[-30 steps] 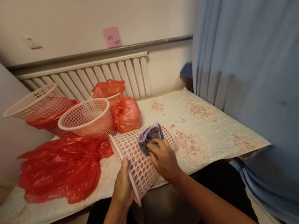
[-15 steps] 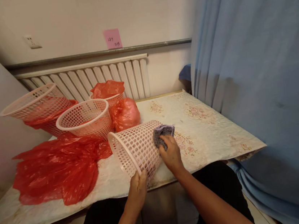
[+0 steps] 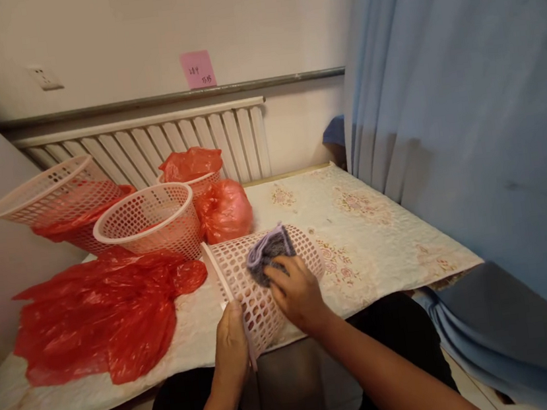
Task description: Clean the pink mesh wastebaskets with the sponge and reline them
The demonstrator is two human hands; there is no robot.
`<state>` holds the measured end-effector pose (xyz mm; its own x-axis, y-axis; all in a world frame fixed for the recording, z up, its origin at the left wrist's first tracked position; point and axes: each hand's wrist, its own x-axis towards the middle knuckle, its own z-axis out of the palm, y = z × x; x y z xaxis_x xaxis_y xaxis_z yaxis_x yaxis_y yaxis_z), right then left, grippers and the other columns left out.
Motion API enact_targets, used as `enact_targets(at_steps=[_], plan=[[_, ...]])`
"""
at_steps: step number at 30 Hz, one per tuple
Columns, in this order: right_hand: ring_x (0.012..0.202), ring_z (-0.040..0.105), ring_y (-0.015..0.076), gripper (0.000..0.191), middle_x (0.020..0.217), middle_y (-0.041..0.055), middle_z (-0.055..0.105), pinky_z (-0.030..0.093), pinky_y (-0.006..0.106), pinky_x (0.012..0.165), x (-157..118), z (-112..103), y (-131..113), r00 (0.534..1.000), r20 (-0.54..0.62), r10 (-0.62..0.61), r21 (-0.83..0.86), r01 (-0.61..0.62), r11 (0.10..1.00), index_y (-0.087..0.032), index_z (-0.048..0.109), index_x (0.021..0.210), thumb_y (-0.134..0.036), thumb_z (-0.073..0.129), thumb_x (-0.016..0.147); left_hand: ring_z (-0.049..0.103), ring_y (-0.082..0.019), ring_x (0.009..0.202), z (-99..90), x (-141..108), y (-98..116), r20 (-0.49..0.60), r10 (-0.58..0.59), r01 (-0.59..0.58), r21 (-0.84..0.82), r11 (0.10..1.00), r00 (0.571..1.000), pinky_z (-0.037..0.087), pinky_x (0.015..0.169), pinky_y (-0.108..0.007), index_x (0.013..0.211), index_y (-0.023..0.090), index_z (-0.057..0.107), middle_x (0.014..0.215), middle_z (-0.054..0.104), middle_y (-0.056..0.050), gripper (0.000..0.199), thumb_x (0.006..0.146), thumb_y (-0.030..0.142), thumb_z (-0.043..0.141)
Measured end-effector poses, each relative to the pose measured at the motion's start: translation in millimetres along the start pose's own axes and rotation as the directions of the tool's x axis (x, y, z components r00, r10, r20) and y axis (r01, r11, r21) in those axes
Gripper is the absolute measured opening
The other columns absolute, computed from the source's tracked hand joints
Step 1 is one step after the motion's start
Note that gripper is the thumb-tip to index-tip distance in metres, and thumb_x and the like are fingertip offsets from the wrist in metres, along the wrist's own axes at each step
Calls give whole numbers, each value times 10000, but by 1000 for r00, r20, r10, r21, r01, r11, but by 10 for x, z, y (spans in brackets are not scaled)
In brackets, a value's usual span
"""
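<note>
A pale pink perforated plastic basket lies on its side at the front of the table, its open rim toward the left. My left hand grips that rim, the thumb on the outside and the other fingers mostly hidden. With my right hand I press a grey cloth with a lilac edge against the basket's upper side. The cloth is bunched under my curled fingers, about midway along the basket. Left of the basket, a crumpled red plastic bag spreads over the table.
Behind the red bag stand an upright pink basket, tilted stacked baskets and another basket holding red plastic. A stuffed red bag sits beside them. A floral cloth covers the table; a blue curtain hangs at right.
My right hand has slid the cloth leftward along the basket, from near its base to its middle. The basket has turned, and my left hand has shifted slightly left with the rim.
</note>
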<state>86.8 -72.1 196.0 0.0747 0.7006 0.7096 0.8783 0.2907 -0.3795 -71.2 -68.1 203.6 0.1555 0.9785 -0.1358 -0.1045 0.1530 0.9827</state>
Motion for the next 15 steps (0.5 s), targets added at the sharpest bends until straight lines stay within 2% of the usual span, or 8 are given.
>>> enact_targets(at_steps=[4, 6, 8, 11, 13, 15], plan=[[1013, 467, 244, 361, 1130, 108, 576, 452, 396, 893, 57, 54, 609, 987, -109, 122, -155, -138, 978, -207, 650, 1139, -118, 501, 822, 688, -258, 941, 19, 53, -36, 11, -42, 43, -75, 996, 999, 529, 847, -400, 1195, 152, 565, 1030, 721, -105, 552, 843, 572, 496], [1009, 475, 244, 353, 1121, 110, 578, 454, 408, 894, 59, 48, 845, 970, -150, 192, -159, -215, 964, -199, 646, 1144, -138, 494, 832, 690, -260, 942, 39, 57, -35, 37, -43, 46, -102, 994, 998, 529, 857, -405, 1202, 151, 567, 1007, 727, -104, 561, 841, 574, 497], [1006, 488, 242, 354, 1102, 111, 579, 454, 416, 900, 47, 43, 969, 948, -178, 263, -120, -286, 951, -189, 641, 1148, -152, 488, 830, 690, -260, 941, 61, 65, -24, 41, -29, 34, -123, 992, 999, 525, 869, -410, 1210, 142, 565, 985, 732, -104, 577, 843, 580, 487], [1024, 501, 244, 372, 1090, 120, 570, 444, 427, 921, 18, 77, 901, 918, -199, 343, -27, -355, 935, -172, 633, 1155, -154, 486, 814, 693, -261, 931, 82, 103, -2, 19, -2, 5, -135, 991, 1000, 522, 873, -415, 1215, 125, 564, 970, 736, -106, 587, 852, 576, 469], [1042, 498, 248, 379, 1104, 126, 560, 432, 430, 939, -6, 115, 694, 910, -201, 361, 34, -362, 931, -165, 632, 1156, -144, 486, 807, 695, -257, 923, 86, 139, 12, 6, 9, -8, -132, 991, 1000, 522, 869, -411, 1215, 128, 567, 971, 737, -103, 573, 861, 566, 460], [1056, 489, 248, 378, 1111, 124, 555, 419, 427, 956, -40, 135, 391, 922, -178, 345, 93, -333, 938, -165, 633, 1148, -127, 488, 801, 694, -249, 921, 87, 175, 29, -3, 16, -16, -127, 992, 1000, 518, 872, -405, 1210, 135, 573, 971, 739, -100, 556, 870, 557, 450]])
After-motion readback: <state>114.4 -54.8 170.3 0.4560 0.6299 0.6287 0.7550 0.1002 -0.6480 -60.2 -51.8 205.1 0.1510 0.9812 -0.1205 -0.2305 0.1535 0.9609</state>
